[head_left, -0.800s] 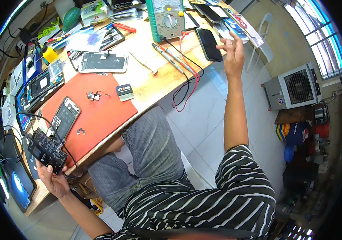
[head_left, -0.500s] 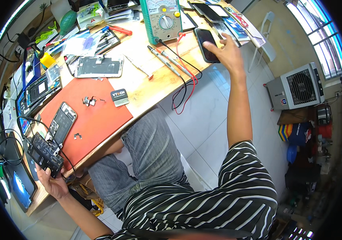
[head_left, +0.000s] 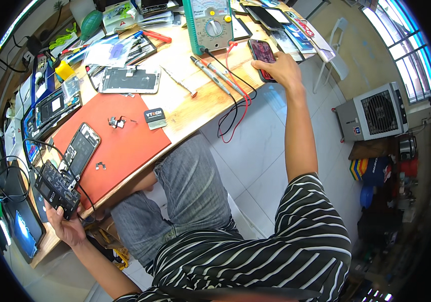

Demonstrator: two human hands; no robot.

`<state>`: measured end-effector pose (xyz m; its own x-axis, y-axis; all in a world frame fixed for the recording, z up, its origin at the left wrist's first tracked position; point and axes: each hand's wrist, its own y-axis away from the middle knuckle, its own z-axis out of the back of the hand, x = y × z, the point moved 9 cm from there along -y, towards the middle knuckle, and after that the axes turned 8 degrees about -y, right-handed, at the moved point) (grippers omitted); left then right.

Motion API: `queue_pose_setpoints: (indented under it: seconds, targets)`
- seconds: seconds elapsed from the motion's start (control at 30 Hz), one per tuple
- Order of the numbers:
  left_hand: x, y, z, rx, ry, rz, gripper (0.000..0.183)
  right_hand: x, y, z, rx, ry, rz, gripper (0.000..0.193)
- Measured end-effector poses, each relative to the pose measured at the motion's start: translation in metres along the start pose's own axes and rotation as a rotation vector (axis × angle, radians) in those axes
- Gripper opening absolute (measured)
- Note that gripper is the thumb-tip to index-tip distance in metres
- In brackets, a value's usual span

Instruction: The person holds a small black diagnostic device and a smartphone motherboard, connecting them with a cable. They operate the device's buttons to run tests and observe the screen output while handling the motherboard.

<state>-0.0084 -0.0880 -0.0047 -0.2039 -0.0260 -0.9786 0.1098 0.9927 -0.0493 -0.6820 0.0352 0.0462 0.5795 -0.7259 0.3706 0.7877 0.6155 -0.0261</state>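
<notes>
At the wooden table's (head_left: 190,108) front edge, our right hand (head_left: 285,70) clasps a glossy, round-cornered phone (head_left: 261,49), lit reddish; near the left corner, our left hand (head_left: 67,227) pinches a black circuit board (head_left: 54,189).

The person wears a loose, short-sleeved shirt (head_left: 308,246) in a very dark, nearly black cloth, crossed by thin white stripes that run slanting over the body and bend with the folds. The right sleeve (head_left: 300,199) is wide and ends above the elbow, its stripes wrapping around the upper arm; only a scrap of the left sleeve (head_left: 127,297) shows at the lower edge. Both forearms (head_left: 300,133) are bare, and so are the left hand (head_left: 68,229) and the right hand (head_left: 283,72). Below the shirt come faded grey-blue jeans (head_left: 192,183), creased at the lap, with paler worn patches along the thighs.
</notes>
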Motion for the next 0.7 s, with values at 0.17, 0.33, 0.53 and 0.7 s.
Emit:
queue_pose_setpoints:
  seconds: [0.17, 0.33, 0.53, 0.7]
  targets:
    - [0.001, 0.0, -0.001, 0.024, 0.029, 0.001, 0.069, -0.04, 0.037, 0.013, -0.259, -0.501, -0.091, 0.082]
    - [0.0, -0.002, -0.005, 0.121, 0.068, -0.003, 0.067, -0.081, 0.055, -0.03, -0.1, -1.051, -0.325, 0.051]
    - [0.0, -0.001, -0.004, 0.127, 0.082, 0.001, 0.068, -0.069, 0.055, -0.059, 0.132, -1.646, -0.212, 0.033]
    - [0.002, -0.001, 0.001, 0.074, 0.07, 0.009, 0.068, -0.052, 0.078, -0.078, 0.447, -2.047, -0.189, 0.041]
